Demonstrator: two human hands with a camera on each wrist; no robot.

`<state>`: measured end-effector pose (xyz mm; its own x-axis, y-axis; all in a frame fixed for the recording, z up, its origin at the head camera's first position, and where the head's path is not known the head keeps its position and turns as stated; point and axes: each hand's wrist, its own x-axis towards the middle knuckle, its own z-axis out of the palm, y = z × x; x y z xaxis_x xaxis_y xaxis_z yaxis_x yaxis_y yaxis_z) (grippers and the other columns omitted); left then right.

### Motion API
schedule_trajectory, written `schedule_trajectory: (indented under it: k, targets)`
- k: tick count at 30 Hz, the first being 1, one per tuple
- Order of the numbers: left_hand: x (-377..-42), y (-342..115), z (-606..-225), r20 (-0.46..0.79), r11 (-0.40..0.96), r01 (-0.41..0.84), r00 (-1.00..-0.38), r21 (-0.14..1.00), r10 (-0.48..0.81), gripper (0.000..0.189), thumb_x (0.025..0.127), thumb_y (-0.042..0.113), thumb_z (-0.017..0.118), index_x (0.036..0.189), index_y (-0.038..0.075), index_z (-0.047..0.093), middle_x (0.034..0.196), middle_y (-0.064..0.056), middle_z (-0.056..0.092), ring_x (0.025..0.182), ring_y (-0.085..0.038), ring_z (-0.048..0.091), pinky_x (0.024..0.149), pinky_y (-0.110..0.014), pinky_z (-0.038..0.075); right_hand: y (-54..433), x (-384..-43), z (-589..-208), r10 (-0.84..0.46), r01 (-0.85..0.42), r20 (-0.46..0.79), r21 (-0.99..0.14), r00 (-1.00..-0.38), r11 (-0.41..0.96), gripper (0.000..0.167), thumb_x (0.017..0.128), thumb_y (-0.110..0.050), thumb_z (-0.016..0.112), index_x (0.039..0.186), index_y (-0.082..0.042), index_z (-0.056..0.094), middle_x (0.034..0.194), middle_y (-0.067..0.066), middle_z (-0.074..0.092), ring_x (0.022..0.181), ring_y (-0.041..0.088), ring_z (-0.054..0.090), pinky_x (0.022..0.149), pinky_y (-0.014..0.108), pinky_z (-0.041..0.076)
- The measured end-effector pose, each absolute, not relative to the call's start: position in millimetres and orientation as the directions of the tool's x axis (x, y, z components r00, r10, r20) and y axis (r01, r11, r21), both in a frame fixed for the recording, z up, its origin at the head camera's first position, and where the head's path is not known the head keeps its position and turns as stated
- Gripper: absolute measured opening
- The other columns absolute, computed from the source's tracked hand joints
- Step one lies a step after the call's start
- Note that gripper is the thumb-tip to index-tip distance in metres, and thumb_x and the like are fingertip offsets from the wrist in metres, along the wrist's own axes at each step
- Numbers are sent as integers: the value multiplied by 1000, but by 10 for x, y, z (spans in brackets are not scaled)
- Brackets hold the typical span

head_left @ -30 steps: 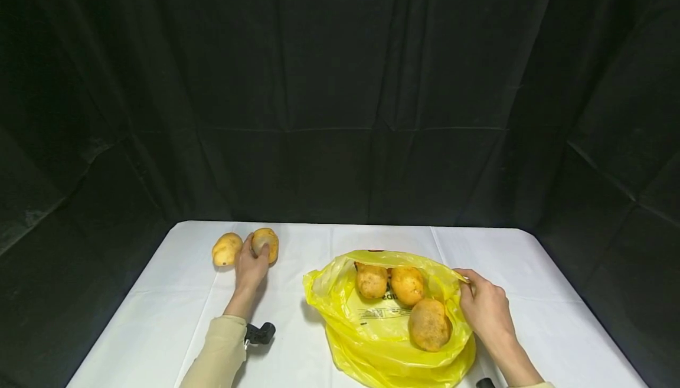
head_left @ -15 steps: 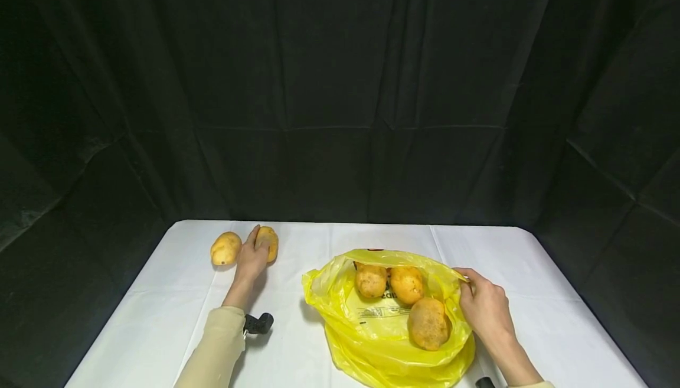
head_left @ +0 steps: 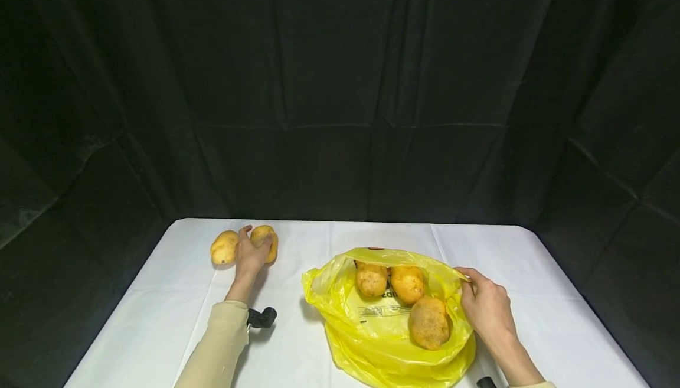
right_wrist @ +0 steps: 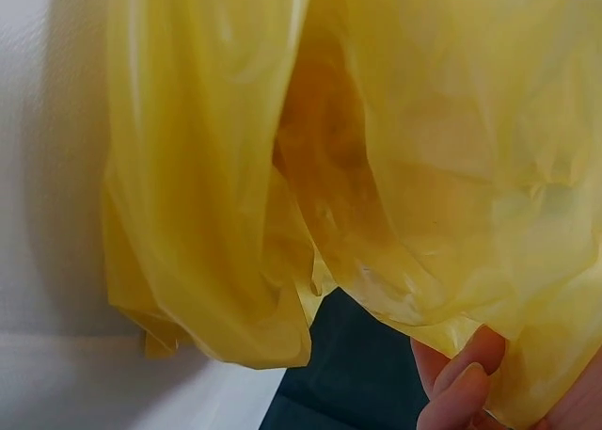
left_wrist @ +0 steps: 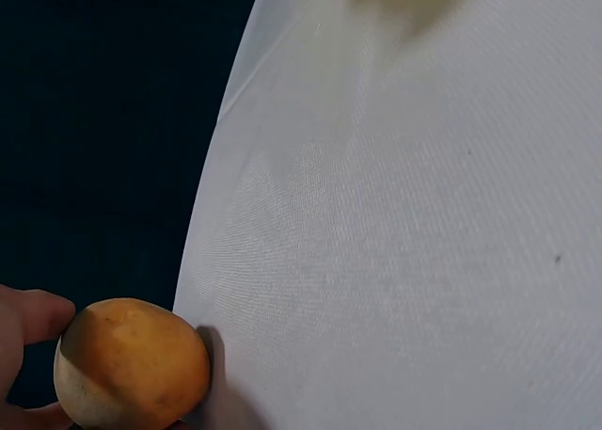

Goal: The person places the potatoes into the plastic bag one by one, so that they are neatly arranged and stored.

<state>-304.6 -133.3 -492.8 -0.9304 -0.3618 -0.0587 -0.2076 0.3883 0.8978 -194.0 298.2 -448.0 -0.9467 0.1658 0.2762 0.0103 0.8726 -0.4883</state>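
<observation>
At the far left of the table my left hand (head_left: 251,256) has its thumb and fingers around a potato (left_wrist: 132,364), which rests on the cloth. A second potato (head_left: 224,247) lies just left of that hand. My right hand (head_left: 486,308) pinches the right rim of a yellow plastic bag (head_left: 347,332), whose mouth gapes upward. Inside the bag show a potato (head_left: 372,281) at the back left, another potato (head_left: 407,284) beside it, and a larger potato (head_left: 429,324) in front. In the right wrist view, fingers (right_wrist: 461,392) hold the thin bag film.
A white cloth (head_left: 297,305) covers the table, creased in straight folds. Black curtains (head_left: 340,110) stand behind the table and along both sides. A small black device (head_left: 262,318) is strapped at the left wrist, below a beige sleeve (head_left: 218,341).
My left hand's fingers have shifted over the same potato, spreading and then closing around it; the potato barely moved. The right hand and the bag stay in place.
</observation>
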Motion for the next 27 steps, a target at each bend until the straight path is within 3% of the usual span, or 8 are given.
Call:
schedule_trajectory:
  k: [6,13,27]
  targets:
    - [-3017,-1349,-4908,-73,418,-229,-931,879,-357,70,94,26,61,146,-8,30,145,-35,33,136,-46,28,112,-51,23,2972,-1928,-4472,169,16,271,-488,-948,873,28,94,-3,51,117,-2,67,104,25,68,72,26,58,65,45,47]
    - [-2971,-1383,-4912,-67,410,-214,-937,887,-343,71,92,29,64,145,-6,34,143,-34,36,134,-46,31,111,-52,25,2956,-1914,-4461,188,44,248,-492,-950,870,29,94,-3,51,118,-3,67,105,25,68,69,25,55,63,42,44]
    - [-2877,-1446,-4827,-59,381,-194,-939,904,-338,72,92,33,64,146,-4,33,132,-33,47,121,-44,46,100,-53,38,2954,-1920,-4468,182,42,240,-493,-953,869,29,94,-3,51,118,-2,67,106,25,67,70,26,55,65,43,44]
